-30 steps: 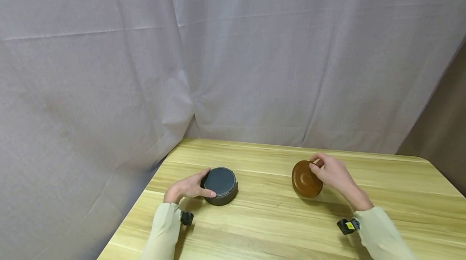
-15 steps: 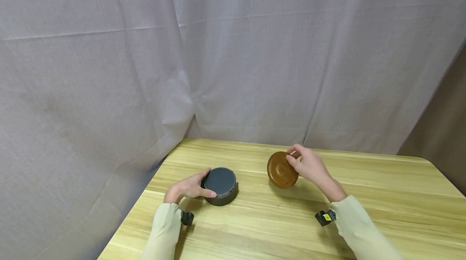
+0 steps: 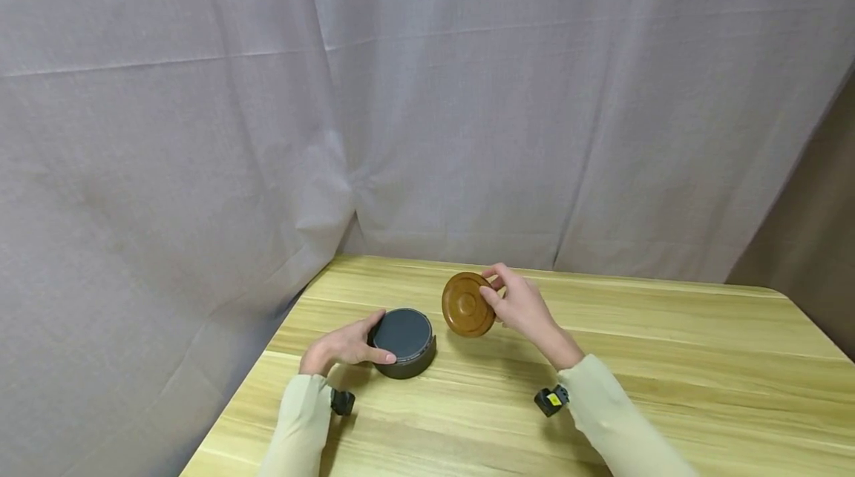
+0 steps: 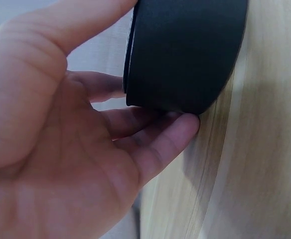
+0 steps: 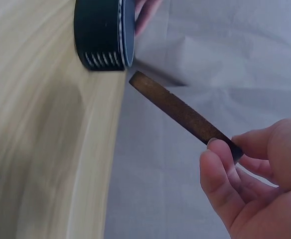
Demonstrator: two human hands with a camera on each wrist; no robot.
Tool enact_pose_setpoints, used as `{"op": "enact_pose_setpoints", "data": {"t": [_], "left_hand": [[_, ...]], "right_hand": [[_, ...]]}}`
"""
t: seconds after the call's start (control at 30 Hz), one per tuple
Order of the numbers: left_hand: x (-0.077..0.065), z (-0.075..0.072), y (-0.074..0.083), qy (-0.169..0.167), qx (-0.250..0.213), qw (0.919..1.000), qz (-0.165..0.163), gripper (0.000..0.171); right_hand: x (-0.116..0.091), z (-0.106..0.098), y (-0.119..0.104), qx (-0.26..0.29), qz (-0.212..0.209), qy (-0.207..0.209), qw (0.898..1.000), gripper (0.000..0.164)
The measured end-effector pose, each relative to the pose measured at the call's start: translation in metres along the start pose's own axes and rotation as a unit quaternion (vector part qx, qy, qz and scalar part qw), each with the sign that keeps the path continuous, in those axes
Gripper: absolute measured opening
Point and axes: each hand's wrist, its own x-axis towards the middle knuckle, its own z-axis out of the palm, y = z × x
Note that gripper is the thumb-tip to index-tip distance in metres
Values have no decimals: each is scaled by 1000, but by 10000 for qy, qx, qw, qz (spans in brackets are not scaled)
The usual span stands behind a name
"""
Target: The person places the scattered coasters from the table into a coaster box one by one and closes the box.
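Note:
A low, round black container (image 3: 404, 342) with a flat dark top stands on the table. My left hand (image 3: 347, 342) holds its left side, the thumb along the near rim and the fingers around the far side; in the left wrist view, fingertips (image 4: 185, 130) touch the container's side wall. My right hand (image 3: 524, 305) pinches a round brown wooden disc (image 3: 467, 305) by its right edge. Concentric rings mark the disc's face. It hangs tilted above the table, to the right of the container and apart from it. The right wrist view shows the disc's thin edge (image 5: 178, 107).
The wood-grain table (image 3: 668, 358) reaches back to a grey curtain (image 3: 467, 128), which also hangs along the left side. A darker brown cloth (image 3: 815, 225) hangs at the far right. Each wrist carries a small black camera.
My right hand has moved left with the brown disc, bringing it close to the black container. The disc's face has turned more upright. My left hand and the container have stayed in place.

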Motion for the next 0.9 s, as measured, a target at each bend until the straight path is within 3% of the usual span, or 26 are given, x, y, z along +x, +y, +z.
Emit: {"op": "enact_pose_setpoints", "data": {"t": [0.4,0.9], "left_hand": [[0,-1,0,11,13,10000,39,106],[1,-2,1,-56,-16,9999,139,105]], "right_hand": [[-1,39,-24,1038,241,-66,9943,24],[3,71,-25,1670,197,-99,9857,28]]}}
